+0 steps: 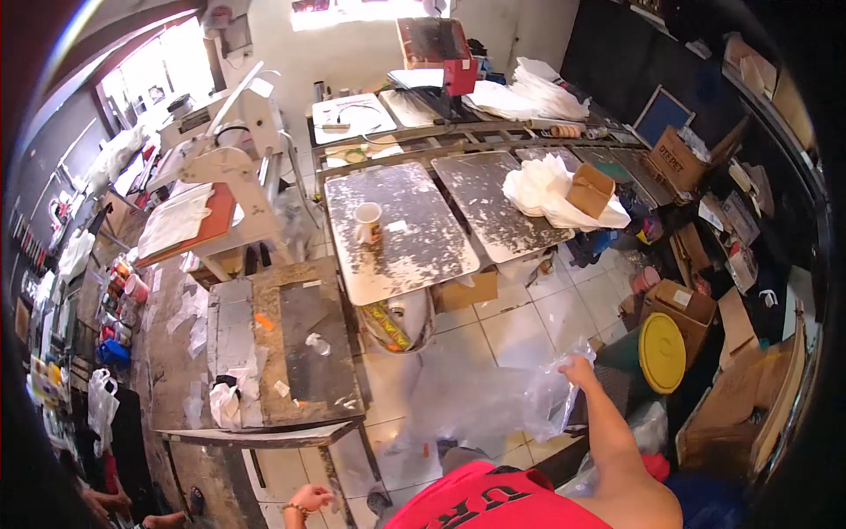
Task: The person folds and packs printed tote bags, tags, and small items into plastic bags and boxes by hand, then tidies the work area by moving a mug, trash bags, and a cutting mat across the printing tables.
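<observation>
My right hand [577, 371] is stretched out to the right, its fingers closed on the edge of a large clear plastic bag [546, 407]. The bag hangs from that hand and spreads leftward in a blurred, see-through sheet above the tiled floor. Low in the picture, my left hand [310, 497] has a bracelet at the wrist. Its fingers are loosely bent and apart, and I see nothing in them. It is near the front edge of a worn wooden table [308, 388].
A green bin with a yellow lid [662, 353] stands right of my right hand, near cardboard boxes [679, 304]. Ahead, a paint-stained table [397, 256] holds a cup [367, 220]. White cloth [538, 189] lies farther right. A heat press [229, 198] stands left. Another person's foot [196, 502] shows lower left.
</observation>
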A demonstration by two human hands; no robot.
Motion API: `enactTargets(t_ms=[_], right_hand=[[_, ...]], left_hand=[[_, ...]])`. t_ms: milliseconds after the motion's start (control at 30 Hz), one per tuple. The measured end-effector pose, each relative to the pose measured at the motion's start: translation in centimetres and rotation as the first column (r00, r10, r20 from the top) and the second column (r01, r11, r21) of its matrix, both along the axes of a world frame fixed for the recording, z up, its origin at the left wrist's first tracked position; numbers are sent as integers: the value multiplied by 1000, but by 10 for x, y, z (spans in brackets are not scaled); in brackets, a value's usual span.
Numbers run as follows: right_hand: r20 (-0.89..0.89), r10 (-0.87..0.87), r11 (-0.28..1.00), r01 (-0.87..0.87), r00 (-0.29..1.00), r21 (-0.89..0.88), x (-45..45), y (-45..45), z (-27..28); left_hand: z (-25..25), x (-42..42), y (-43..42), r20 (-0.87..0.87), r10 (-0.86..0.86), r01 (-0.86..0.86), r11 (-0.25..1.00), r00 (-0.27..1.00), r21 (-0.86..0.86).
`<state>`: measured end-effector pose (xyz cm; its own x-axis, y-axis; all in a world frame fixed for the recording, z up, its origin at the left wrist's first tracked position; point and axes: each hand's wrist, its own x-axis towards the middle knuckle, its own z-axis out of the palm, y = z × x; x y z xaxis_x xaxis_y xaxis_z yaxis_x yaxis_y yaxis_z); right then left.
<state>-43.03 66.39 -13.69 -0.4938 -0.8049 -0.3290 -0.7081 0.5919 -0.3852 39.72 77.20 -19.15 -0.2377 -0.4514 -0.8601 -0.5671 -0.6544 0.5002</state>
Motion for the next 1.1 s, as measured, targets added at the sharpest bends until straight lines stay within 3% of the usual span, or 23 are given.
enactTargets(t_ms=[100, 200, 267, 333, 400, 433, 467, 533, 600, 633, 800, 900, 1000, 1100], right_hand=[[42, 86, 992, -82, 995, -97, -35, -22, 59], [-114, 51, 975, -74, 992, -209, -118, -41, 33], [-34, 24, 999, -25, 999, -34, -143, -64, 55], [20, 57, 985, -60, 998, 162, -168, -76, 58], [116, 58, 940, -93, 992, 329, -180, -90, 59], [164, 50, 905, -114, 985, 410, -177, -100, 65], [161, 52, 893, -118, 986, 434, -170, -117, 76], [164, 42, 867, -118, 986, 483, -154, -148, 90], [144, 129, 918, -173, 981, 357, -156, -180, 75], [151, 170, 939, -206, 974, 277, -158, -201, 64], [129, 350, 936, -342, 928, -79, -98, -383, 89], [223, 451, 887, -405, 864, -224, -42, -508, 91], [110, 584, 784, -523, 804, -335, 5, -604, 46], [-18, 653, 684, -600, 757, -415, 51, -672, 16]], left_hand=[[40, -67, -59, -25, 126, -129, 985, 992, -113], [50, -135, -128, 96, -66, 95, 931, 993, -352], [43, -173, -171, 31, -82, 86, 876, 996, -474], [89, -219, -223, -39, -179, 141, 874, 983, -466], [98, -244, -276, -143, -229, 126, 851, 963, -509], [127, -260, -306, -88, -292, 195, 803, 952, -563], [161, -277, -340, -24, -353, 266, 745, 935, -611], [201, -301, -406, -98, -335, 207, 759, 937, -618], [259, -332, -475, 1, -367, 251, 634, 930, -732], [262, -341, -518, -79, -367, 197, 655, 927, -729], [233, -384, -764, -268, -224, -50, 672, 937, -738], [204, -408, -888, -204, -58, -124, 622, 977, -773], [156, -409, -997, -139, 95, -168, 575, 986, -801], [110, -385, -1097, 99, 183, -12, 526, 978, -851]])
